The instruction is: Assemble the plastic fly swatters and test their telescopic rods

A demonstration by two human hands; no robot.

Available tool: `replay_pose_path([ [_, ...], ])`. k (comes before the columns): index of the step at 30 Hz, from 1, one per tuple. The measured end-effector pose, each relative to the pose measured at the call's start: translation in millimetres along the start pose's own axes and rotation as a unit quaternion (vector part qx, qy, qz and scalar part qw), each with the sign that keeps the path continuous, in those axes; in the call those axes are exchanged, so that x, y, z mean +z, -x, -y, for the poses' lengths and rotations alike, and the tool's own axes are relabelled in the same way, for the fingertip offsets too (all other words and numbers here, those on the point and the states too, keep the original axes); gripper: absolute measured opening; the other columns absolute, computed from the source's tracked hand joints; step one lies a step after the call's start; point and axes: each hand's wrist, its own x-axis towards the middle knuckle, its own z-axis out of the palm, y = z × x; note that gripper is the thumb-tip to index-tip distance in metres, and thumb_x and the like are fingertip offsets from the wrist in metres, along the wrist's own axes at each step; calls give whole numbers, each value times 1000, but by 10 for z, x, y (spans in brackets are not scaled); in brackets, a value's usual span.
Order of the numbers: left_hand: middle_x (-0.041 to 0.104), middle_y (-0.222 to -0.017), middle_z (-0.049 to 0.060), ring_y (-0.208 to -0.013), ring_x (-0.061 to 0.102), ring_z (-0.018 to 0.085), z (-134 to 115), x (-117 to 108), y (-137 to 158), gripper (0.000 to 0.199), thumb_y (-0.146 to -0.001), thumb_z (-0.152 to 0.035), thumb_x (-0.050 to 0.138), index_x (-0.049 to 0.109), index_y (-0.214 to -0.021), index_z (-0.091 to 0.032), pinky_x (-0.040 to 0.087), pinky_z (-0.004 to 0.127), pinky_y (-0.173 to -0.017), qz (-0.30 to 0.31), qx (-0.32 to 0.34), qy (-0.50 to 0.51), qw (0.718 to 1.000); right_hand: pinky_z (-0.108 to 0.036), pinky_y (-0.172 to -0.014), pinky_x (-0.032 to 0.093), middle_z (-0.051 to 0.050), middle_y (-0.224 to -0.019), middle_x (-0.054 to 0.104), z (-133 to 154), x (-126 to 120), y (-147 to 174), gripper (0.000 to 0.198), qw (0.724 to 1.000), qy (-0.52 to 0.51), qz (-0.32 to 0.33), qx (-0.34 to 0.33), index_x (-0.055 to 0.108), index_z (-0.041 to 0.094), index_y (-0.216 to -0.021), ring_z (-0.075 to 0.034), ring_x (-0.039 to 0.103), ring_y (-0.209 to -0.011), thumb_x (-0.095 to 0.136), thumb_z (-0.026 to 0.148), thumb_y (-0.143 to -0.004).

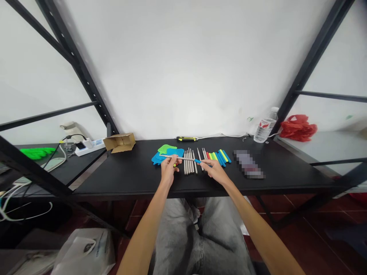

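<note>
My left hand (pixel 168 170) is closed round a thin silver metal rod (pixel 187 158), whose tip points left over the blue pieces. My right hand (pixel 214 170) grips the blue handle (pixel 197 160) at the rod's other end. Flat blue pieces (pixel 156 159) and a green mesh piece (pixel 166 148), resembling fly swatter heads, lie beyond my left hand. Below the held rod, several loose metal rods (pixel 189 167) lie side by side. Red, yellow and blue handle sleeves (pixel 222 157) form a row just beyond my right hand. A small yellow and red bit shows by my left fingers.
An open cardboard box (pixel 120 143) sits at the table's left. A yellow-black utility knife (pixel 187 138) lies near the wall. At right are a blurred-out object (pixel 248 163), a water bottle (pixel 265 128) and a red plastic bag (pixel 298 128). Black metal posts frame both sides.
</note>
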Motion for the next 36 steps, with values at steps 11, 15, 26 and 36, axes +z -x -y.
replay_pose_path([
  [11, 70, -79, 8, -75, 66, 17, 3, 1, 17, 44, -71, -54, 74, 67, -89, -13, 44, 20, -45, 18, 10, -10, 1000, -23, -44, 29, 2, -55, 52, -51, -3, 8, 49, 1000, 19, -8, -6, 74, 17, -110, -10, 40, -44, 62, 56, -83],
  [15, 71, -81, 9, -75, 66, 17, 15, -12, 20, 46, -72, -54, 74, 67, -92, -13, 44, 20, -47, 27, 16, -12, 999, -23, -43, 34, -2, -67, 62, -69, -3, -2, 50, 1000, 22, -15, -2, 74, 17, -111, -11, 45, -46, 63, 56, -81],
  [26, 70, -81, 7, -69, 64, 14, 46, 80, -193, 45, -73, -51, 76, 68, -95, -12, 42, 19, -44, 65, -2, 9, 998, -20, -38, 27, 4, -57, 50, -146, -1, -137, 50, 996, -76, -57, 1, 73, 15, -109, -6, 36, -43, 71, 53, -76],
  [36, 73, -84, 11, -65, 65, 14, 16, 65, -178, 41, -72, -41, 78, 69, -97, -9, 44, 19, -45, 81, -27, 53, 995, -16, -33, 23, -5, -83, 69, -152, -46, -193, 45, 968, -226, -104, 26, 63, 18, -98, -4, 40, -44, 78, 49, -69],
])
